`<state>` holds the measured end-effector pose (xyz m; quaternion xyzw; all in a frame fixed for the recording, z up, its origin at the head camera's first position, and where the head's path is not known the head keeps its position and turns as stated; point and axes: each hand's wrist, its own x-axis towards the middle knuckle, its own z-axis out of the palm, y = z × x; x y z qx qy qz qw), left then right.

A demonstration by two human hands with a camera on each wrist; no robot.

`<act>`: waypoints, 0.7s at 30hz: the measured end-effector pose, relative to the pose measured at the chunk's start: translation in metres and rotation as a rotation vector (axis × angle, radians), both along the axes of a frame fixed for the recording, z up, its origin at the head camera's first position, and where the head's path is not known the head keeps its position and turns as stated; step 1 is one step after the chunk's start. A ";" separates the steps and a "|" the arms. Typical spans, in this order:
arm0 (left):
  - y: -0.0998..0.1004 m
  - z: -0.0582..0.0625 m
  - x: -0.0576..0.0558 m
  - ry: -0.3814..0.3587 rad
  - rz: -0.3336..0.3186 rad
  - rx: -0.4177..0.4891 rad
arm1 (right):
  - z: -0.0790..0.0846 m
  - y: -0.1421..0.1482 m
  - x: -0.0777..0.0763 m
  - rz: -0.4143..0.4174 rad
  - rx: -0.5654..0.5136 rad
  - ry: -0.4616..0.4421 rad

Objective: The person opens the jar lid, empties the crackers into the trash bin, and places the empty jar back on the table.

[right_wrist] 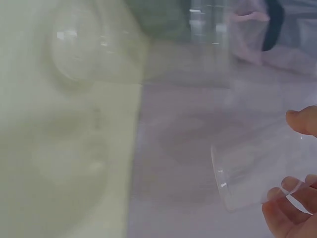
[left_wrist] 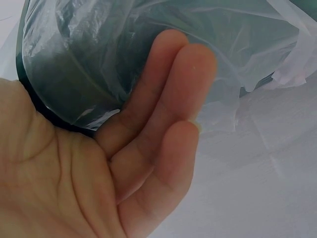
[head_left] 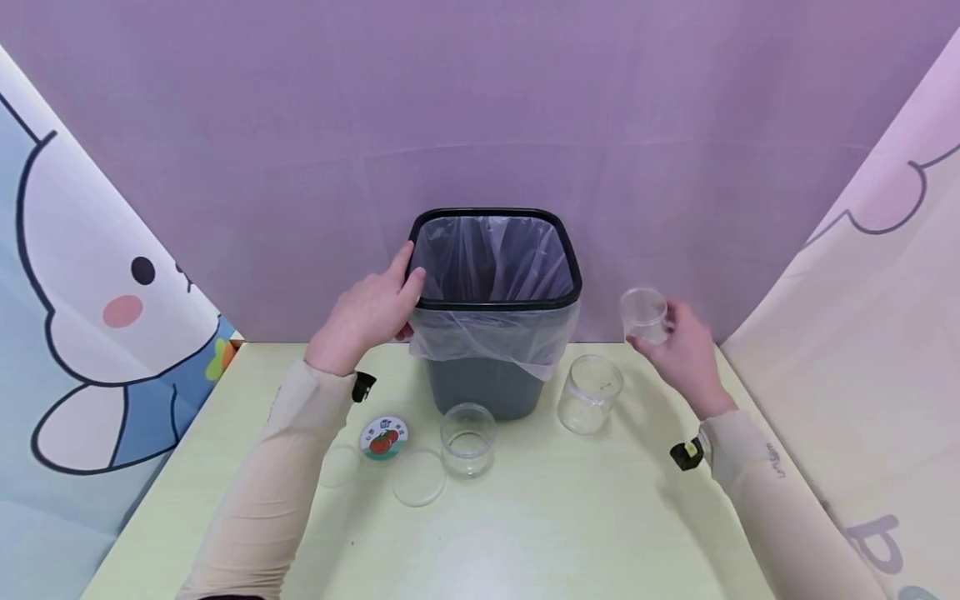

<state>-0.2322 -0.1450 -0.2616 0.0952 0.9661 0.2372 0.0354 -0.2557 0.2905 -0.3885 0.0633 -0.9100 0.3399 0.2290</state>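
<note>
At the left side of the trash bin (head_left: 486, 379), my left hand (head_left: 367, 310) grips the black rim (head_left: 495, 305), index finger and thumb at its edge. In the left wrist view, three bent fingers (left_wrist: 185, 84) lie against the clear bin liner (left_wrist: 237, 29); the thumb is hidden there. Right of the bin, my right hand (head_left: 686, 350) holds a small clear plastic jar (head_left: 643, 315) above the table, thumb on one side and fingers on the other. Below that hand, a larger clear jar (head_left: 589, 395) stands on the table, beside the bin.
Another clear jar (head_left: 468, 442) stands in front of the bin. To its left lie a round lid with a red fruit picture (head_left: 384, 438) and two clear discs, one nearer the jar (head_left: 420, 478). A purple cloth (head_left: 495, 100) hangs behind the pale table (head_left: 570, 525).
</note>
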 end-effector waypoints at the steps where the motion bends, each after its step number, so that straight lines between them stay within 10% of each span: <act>1: 0.000 0.000 0.000 0.002 0.001 0.000 | -0.007 0.002 0.000 -0.001 -0.030 -0.019; 21: -0.001 -0.001 0.000 0.017 0.001 0.012 | -0.108 0.015 0.013 -0.019 -0.329 -0.305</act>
